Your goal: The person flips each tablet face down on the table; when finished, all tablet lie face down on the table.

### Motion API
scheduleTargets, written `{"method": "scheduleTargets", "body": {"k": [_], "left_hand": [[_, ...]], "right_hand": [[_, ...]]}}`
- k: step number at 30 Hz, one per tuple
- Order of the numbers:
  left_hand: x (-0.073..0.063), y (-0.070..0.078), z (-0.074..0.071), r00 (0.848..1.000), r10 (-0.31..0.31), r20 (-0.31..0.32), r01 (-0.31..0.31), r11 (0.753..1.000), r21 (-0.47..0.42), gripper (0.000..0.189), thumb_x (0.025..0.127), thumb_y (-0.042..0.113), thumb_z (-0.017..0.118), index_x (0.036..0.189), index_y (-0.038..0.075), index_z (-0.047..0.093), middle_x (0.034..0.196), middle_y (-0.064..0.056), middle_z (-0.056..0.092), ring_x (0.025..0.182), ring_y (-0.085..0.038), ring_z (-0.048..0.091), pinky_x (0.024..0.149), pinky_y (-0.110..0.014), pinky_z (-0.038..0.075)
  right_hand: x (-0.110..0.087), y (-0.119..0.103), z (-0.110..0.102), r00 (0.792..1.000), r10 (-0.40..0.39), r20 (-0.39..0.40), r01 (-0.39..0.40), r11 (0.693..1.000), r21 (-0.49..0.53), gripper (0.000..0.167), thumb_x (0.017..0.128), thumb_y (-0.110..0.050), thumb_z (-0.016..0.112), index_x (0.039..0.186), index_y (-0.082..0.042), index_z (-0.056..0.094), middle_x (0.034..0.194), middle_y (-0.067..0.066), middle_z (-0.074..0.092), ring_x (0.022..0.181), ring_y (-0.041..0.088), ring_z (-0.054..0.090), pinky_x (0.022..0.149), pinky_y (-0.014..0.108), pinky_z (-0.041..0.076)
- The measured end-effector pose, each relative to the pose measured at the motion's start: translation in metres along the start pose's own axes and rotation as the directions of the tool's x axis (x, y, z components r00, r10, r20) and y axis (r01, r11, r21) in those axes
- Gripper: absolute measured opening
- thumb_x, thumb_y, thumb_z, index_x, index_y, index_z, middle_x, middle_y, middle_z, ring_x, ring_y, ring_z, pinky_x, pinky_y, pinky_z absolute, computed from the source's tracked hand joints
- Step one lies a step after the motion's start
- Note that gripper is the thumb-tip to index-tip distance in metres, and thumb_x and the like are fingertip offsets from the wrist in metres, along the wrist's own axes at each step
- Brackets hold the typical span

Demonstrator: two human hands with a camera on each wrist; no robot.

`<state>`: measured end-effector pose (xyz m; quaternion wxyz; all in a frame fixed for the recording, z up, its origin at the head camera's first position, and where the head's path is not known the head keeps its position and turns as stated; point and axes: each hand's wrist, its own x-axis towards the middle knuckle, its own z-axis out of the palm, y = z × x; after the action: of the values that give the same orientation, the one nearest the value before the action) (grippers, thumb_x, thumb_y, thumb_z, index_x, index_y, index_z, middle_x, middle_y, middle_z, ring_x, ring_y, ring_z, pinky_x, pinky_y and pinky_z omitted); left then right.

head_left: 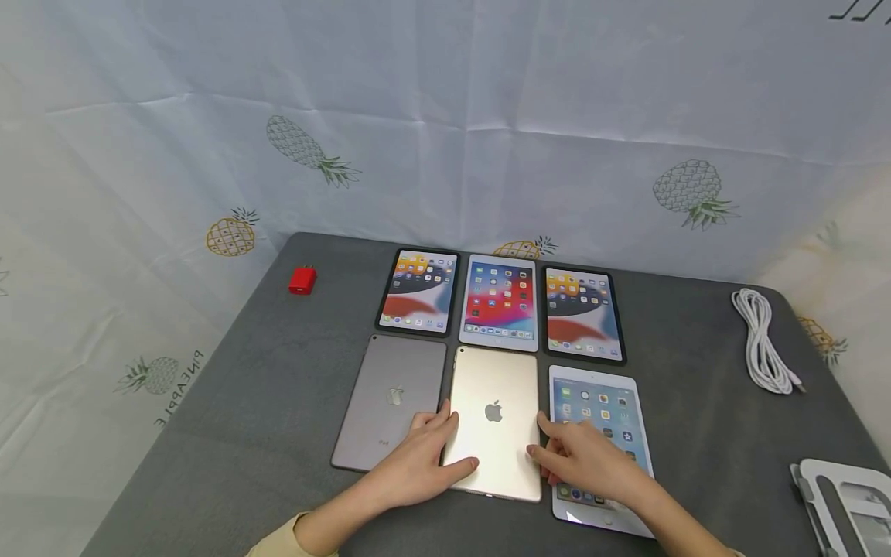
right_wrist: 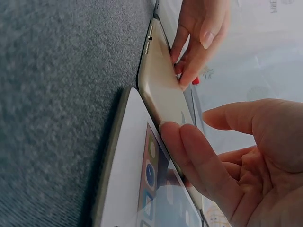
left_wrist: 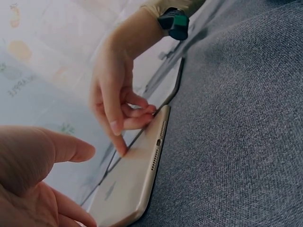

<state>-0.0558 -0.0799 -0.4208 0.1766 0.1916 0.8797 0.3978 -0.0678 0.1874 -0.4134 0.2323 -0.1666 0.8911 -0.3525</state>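
Because the gold tablet (head_left: 497, 464) lies back up between two neighbours, you reach it by its long sides. From the head view, your left hand (head_left: 420, 458) is at its left edge and your right hand (head_left: 583, 456) at its right, each grip spread rather than pinching, probably so that both sides are steadied evenly. It sits on the bench (head_left: 264, 418) between a grey tablet (head_left: 369, 402), also back up, and a white tablet (head_left: 612, 398), screen up beneath your right hand. Three lit tablets (head_left: 500, 298) form a row beyond; a red plug (head_left: 302, 280) and a white cable (head_left: 759, 340) lie well apart at either side, perhaps to keep the middle for the tablets.

On the left wrist view, your left thumb (left_wrist: 73, 149) stands clear of the gold tablet, whose port end faces you.

On the right wrist view, your right fingertips (right_wrist: 173, 135) meet its edge, thumb apart, a touch that suits steadying more than lifting.
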Motion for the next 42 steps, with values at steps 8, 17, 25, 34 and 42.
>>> {"method": "scheduleTargets", "body": {"k": [8, 17, 25, 34, 42], "left_hand": [[-0.001, -0.001, 0.002, 1.000, 0.007, -0.011, -0.007, 1.000, 0.015, 0.078, 0.090, 0.042, 0.065, 0.140, -0.014, 0.041, 0.151, -0.031, 0.027, 0.128, -0.030, 0.033, 0.102, -0.051, 0.037], [-0.002, -0.003, 0.008, 0.999, 0.030, -0.032, -0.030, 1.000, 0.001, 0.075, 0.089, 0.040, 0.068, 0.142, -0.007, 0.044, 0.153, -0.030, 0.023, 0.129, -0.031, 0.030, 0.101, -0.053, 0.037], [0.002, 0.001, 0.015, 0.983, 0.181, -0.041, -0.181, 0.983, -0.011, 0.052, 0.092, 0.031, 0.067, 0.137, 0.007, 0.055, 0.153, -0.013, 0.035, 0.135, -0.023, 0.032, 0.104, -0.050, 0.038], [0.018, 0.006, 0.028, 0.956, 0.294, -0.009, -0.289, 0.933, -0.212, 0.030, 0.095, 0.019, 0.063, 0.122, 0.008, 0.066, 0.122, -0.002, 0.065, 0.114, -0.011, 0.058, 0.099, -0.029, 0.045], [0.030, 0.022, 0.051, 0.982, 0.167, 0.092, -0.094, 0.843, -0.529, 0.039, 0.092, 0.014, 0.065, 0.129, 0.000, 0.060, 0.126, -0.010, 0.063, 0.108, -0.013, 0.062, 0.090, -0.019, 0.048]], "right_hand": [[-0.001, 0.002, 0.001, 1.000, -0.018, -0.006, 0.018, 1.000, 0.006, 0.067, 0.095, -0.032, 0.063, 0.133, 0.020, 0.044, 0.060, -0.011, 0.058, 0.051, 0.007, 0.054, 0.042, 0.024, 0.038], [-0.006, 0.010, 0.003, 0.999, -0.037, -0.037, 0.041, 0.994, 0.099, 0.066, 0.096, -0.030, 0.063, 0.137, 0.018, 0.042, 0.065, -0.009, 0.060, 0.055, 0.006, 0.057, 0.048, 0.024, 0.045], [-0.018, 0.026, -0.009, 0.972, -0.043, -0.229, 0.043, 0.999, -0.003, 0.041, 0.096, -0.023, 0.063, 0.131, -0.001, 0.059, 0.080, -0.011, 0.063, 0.066, 0.001, 0.056, 0.056, 0.023, 0.046], [-0.045, 0.055, -0.023, 0.861, -0.040, -0.507, -0.017, 0.994, -0.108, 0.035, 0.091, -0.016, 0.071, 0.124, -0.009, 0.066, 0.113, 0.003, 0.064, 0.095, 0.015, 0.060, 0.074, 0.032, 0.057], [-0.060, 0.070, -0.036, 0.872, 0.193, -0.449, -0.196, 0.980, 0.042, 0.058, 0.097, -0.031, 0.062, 0.140, 0.004, 0.044, 0.134, 0.021, 0.047, 0.111, 0.034, 0.052, 0.078, 0.032, 0.055]]}}
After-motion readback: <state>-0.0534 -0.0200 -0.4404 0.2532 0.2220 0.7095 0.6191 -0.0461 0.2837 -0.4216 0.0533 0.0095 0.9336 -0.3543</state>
